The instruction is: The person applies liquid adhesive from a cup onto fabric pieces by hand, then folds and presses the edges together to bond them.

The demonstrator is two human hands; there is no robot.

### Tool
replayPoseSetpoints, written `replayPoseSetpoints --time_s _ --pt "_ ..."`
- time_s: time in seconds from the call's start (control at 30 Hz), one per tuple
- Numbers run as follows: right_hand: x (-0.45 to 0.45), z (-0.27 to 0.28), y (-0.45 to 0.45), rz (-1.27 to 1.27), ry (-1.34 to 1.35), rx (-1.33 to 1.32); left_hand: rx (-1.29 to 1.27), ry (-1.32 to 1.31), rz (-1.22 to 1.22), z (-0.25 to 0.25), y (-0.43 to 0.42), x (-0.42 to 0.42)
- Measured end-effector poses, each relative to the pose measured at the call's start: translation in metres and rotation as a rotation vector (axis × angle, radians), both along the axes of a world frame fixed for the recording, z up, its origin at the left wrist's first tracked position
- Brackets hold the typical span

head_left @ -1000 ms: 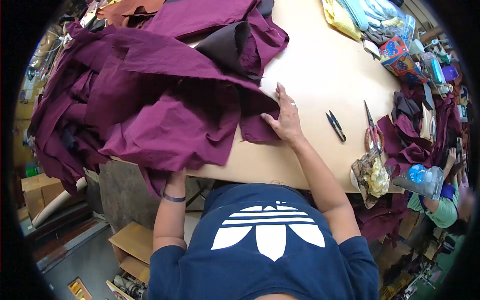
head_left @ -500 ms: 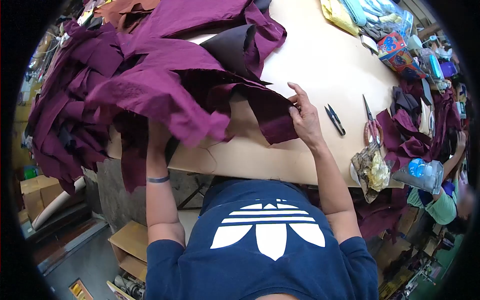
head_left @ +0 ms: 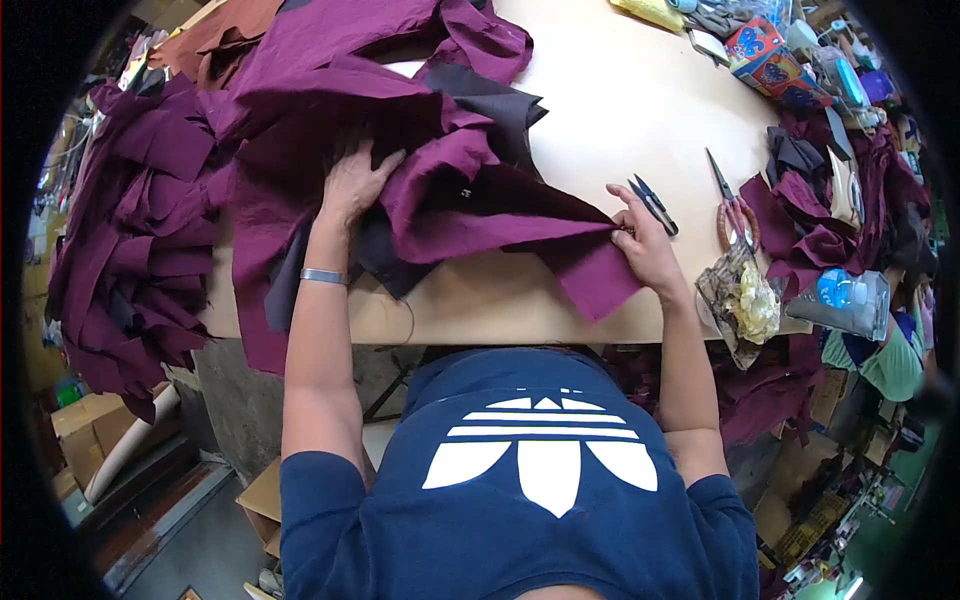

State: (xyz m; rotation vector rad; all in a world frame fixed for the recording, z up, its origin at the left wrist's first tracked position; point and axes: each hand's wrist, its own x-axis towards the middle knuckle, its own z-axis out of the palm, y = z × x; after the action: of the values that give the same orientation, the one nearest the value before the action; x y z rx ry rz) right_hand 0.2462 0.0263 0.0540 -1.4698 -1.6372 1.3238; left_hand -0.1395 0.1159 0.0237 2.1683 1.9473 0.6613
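A crumpled piece of plum-purple fabric [head_left: 470, 215] lies across the table in front of me, with a dark lining-like cloth [head_left: 490, 100] showing behind it. My right hand [head_left: 648, 245] pinches the fabric's right corner between thumb and fingers. At the left, my left hand [head_left: 360, 182] rests among the folds, thumb spread away from the fingers; the fingertips are partly covered by cloth. Black thread snips [head_left: 655, 207] lie just past my right hand. Farther right is a pair of scissors [head_left: 732, 205] with reddish handles.
A heap of purple cloth pieces [head_left: 130, 230] hangs over the table's left edge. On the right are a crumpled yellowish wrapper [head_left: 745, 300], a clear plastic container [head_left: 850, 300], more purple cloth [head_left: 790, 220] and a red-blue box [head_left: 770, 65]. Another person's light green sleeve [head_left: 890, 365] shows at far right.
My left hand has come out from behind the fabric and moved up into its folds. My right hand has shifted slightly right and down, drawing the fabric's corner out.
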Motion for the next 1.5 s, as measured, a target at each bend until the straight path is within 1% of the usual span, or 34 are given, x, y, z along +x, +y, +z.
replayPoseSetpoints --time_s 0.03,0.07,0.1,0.17,0.23,0.33,0.43,0.47,0.53,0.57,0.6,0.63,0.67,0.7,0.73,0.77,0.8,0.83,0.87,0.9,0.97,1.03,1.1,1.13,1.17,1.23,1.27,1.33,1.37,1.4,1.43,1.5 --pt "0.001 -0.011 -0.001 -0.039 -0.205 0.113 -0.106 0.031 0.015 0.000 0.000 0.003" --pt "0.001 -0.019 -0.006 -0.094 -0.256 0.108 -0.065 -0.030 0.031 0.002 -0.007 0.004" --pt "-0.001 -0.018 -0.012 -0.116 -0.243 0.100 0.139 -0.053 0.015 0.006 -0.017 0.008" --pt "-0.007 -0.013 -0.024 -0.159 -0.214 0.091 0.257 -0.222 -0.061 0.010 -0.047 0.004" --pt "-0.006 -0.013 -0.029 -0.156 -0.236 0.107 0.192 -0.243 -0.153 0.008 -0.084 0.004" --pt "-0.009 -0.019 -0.033 -0.179 -0.288 0.184 0.048 -0.174 -0.267 0.004 -0.117 0.031" --pt "-0.012 -0.027 -0.028 -0.152 -0.353 0.265 -0.033 0.156 -0.121 0.011 -0.102 0.055" --pt "-0.013 -0.029 -0.027 -0.146 -0.389 0.305 0.117 0.297 -0.100 -0.001 -0.089 0.057" --pt "-0.015 -0.032 -0.025 -0.137 -0.465 0.387 0.154 0.120 -0.187 -0.005 -0.067 0.054" --pt "-0.015 -0.031 -0.023 -0.140 -0.414 0.345 0.173 0.028 -0.232 -0.006 -0.059 0.052" --pt "-0.015 -0.027 -0.022 -0.145 -0.363 0.301 0.241 -0.092 -0.224 -0.003 -0.051 0.048" --pt "-0.015 -0.023 -0.022 -0.153 -0.310 0.256 0.271 -0.090 -0.205 0.004 -0.050 0.041" --pt "-0.017 -0.018 -0.023 -0.141 -0.202 0.216 0.310 -0.132 -0.147 0.012 -0.053 0.037" --pt "-0.022 -0.012 -0.022 -0.132 -0.094 0.177 0.394 -0.080 -0.108 0.016 -0.055 0.023" --pt "-0.029 -0.004 -0.022 -0.126 0.014 0.139 0.350 -0.010 -0.035 0.028 -0.063 0.007" --pt "-0.037 0.005 -0.021 -0.096 0.128 0.068 0.474 0.020 0.029 0.035 -0.067 -0.010" --pt "-0.045 0.015 -0.020 -0.044 0.217 0.018 0.503 -0.050 0.085 0.067 -0.075 -0.010" --pt "-0.050 0.026 -0.020 0.009 0.306 -0.036 0.436 0.037 0.266 0.096 -0.085 -0.008" --pt "-0.052 0.037 -0.018 0.025 0.363 -0.053 0.532 0.085 0.377 0.114 -0.088 -0.012" --pt "-0.053 0.048 -0.012 0.046 0.420 -0.070 0.711 0.003 0.333 0.127 -0.087 -0.012" --pt "-0.046 0.062 0.001 0.075 0.492 -0.115 0.820 -0.228 0.301 0.144 -0.077 0.008" --pt "-0.027 0.054 0.019 0.044 0.367 -0.162 0.577 0.151 0.208 0.145 -0.062 0.031" --pt "-0.015 0.016 0.029 -0.064 -0.350 0.225 0.281 0.225 0.103 0.102 -0.037 0.044" --pt "-0.013 0.004 0.031 -0.121 -0.708 0.419 0.253 0.119 -0.015 0.078 -0.038 0.050" --pt "-0.014 0.005 0.027 -0.138 -0.690 0.543 0.227 0.011 -0.132 0.063 -0.039 0.057" --pt "-0.023 0.010 0.002 -0.168 -0.649 0.779 0.279 -0.111 -0.212 0.071 -0.056 0.081" --pt "-0.028 0.012 -0.012 -0.086 -0.531 0.718 0.305 -0.177 -0.304 0.071 -0.065 0.085" --pt "-0.042 0.005 -0.031 0.037 -0.588 0.638 0.357 -0.127 -0.411 0.064 -0.087 0.093" --pt "-0.047 -0.003 -0.036 0.097 -0.616 0.597 0.339 -0.065 -0.453 0.065 -0.095 0.101" --pt "-0.050 -0.014 -0.036 0.093 -0.715 0.642 0.304 -0.015 -0.452 0.069 -0.097 0.115" --pt "-0.050 -0.023 -0.033 0.084 -0.730 0.699 0.269 0.035 -0.449 0.074 -0.098 0.124" --pt "-0.049 -0.037 -0.020 0.070 -0.751 0.819 0.230 0.107 -0.460 0.052 -0.084 0.121"
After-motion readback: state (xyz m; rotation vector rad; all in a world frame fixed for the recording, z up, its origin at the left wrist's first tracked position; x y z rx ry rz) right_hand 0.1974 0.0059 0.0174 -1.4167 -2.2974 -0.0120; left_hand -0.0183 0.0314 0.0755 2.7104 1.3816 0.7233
